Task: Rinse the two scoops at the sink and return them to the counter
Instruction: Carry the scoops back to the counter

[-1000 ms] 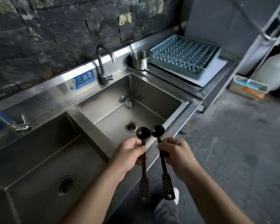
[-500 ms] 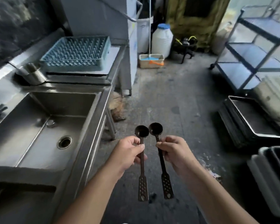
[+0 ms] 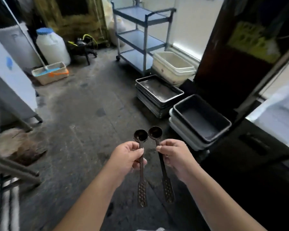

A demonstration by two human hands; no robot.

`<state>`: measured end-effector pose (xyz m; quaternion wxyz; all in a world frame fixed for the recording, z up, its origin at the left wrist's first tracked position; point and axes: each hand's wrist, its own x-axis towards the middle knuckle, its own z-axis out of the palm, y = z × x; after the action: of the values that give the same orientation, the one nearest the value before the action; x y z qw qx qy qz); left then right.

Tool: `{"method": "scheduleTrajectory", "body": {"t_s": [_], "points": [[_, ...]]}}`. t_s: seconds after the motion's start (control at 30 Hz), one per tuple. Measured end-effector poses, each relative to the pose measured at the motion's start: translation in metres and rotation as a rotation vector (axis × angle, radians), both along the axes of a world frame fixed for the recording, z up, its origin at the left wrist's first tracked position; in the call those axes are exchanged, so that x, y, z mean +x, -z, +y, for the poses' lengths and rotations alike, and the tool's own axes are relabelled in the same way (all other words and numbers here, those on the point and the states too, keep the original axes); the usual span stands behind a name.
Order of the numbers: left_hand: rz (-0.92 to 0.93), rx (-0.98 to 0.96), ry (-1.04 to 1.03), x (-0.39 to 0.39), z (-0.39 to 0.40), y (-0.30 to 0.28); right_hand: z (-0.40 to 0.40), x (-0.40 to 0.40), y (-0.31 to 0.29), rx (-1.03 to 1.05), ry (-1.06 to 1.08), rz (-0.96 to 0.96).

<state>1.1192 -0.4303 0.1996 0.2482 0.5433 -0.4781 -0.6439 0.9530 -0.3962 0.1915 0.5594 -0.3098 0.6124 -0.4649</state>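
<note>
The left hand (image 3: pixel 127 157) grips the handle of one dark scoop (image 3: pixel 141 164), and the right hand (image 3: pixel 175 158) grips the handle of the other scoop (image 3: pixel 160 157). Both scoops are held out in front of the body above the grey floor (image 3: pixel 83 114), bowls pointing away and nearly touching, perforated handle ends hanging down toward the person. Beyond them on the floor sit a stack of metal trays (image 3: pixel 158 94), dark tubs (image 3: pixel 200 117) and white tubs (image 3: pixel 172 67), with a blue shelf cart (image 3: pixel 140 35) behind. A white jug (image 3: pixel 51 45) stands at the far left.
</note>
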Motion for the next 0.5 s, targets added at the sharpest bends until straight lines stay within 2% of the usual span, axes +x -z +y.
{"method": "scheduleTrajectory", "body": {"t_s": [0.23,0.5], "points": [[0.01,0.098,0.298,-0.147,0.006,0.013,0.065,-0.124,0.004,0.037,0.327,-0.011],[0.011,0.114,0.66,-0.285,0.007,0.017,0.109,-0.222,0.011,0.087,0.676,0.0]]}}
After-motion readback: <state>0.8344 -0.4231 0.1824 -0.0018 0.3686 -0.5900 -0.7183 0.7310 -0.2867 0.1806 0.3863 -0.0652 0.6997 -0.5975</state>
